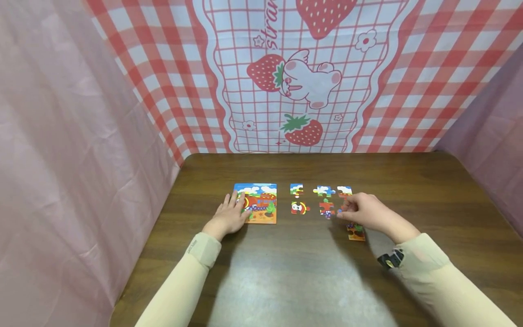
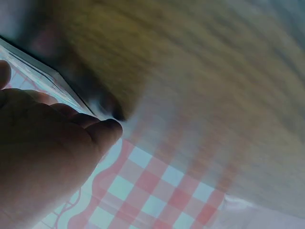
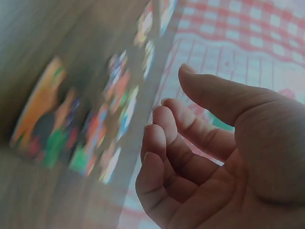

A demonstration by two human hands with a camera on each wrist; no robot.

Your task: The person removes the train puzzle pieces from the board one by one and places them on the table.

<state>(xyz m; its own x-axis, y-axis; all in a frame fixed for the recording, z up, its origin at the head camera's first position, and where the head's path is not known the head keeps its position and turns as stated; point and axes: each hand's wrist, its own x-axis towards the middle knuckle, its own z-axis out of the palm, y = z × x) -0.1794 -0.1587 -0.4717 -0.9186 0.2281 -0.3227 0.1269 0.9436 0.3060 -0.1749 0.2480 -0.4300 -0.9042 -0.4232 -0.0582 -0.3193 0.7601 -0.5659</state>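
Observation:
A square picture puzzle (image 1: 261, 213), with blue sky and a red train, lies on the table. My left hand (image 1: 230, 215) rests across its left part with fingers spread; the left wrist view shows that hand (image 2: 50, 143) beside the board's edge (image 2: 59, 81). My right hand (image 1: 365, 210) hovers at the right-hand loose pieces, thumb and bent fingers apart with nothing between them in the right wrist view. Beneath it, a top-right piece (image 1: 344, 189) is partly covered. Closer to me lies an orange and green corner piece (image 1: 356, 233).
Left of the right hand lie a white-faced piece (image 1: 299, 208), a sky piece (image 1: 296, 189), a blue cloud piece (image 1: 324, 191) and a red piece (image 1: 326, 207). A checked strawberry cloth (image 1: 302, 91) hangs behind the wooden table (image 1: 261, 272). Pink curtains (image 1: 61, 136) flank it.

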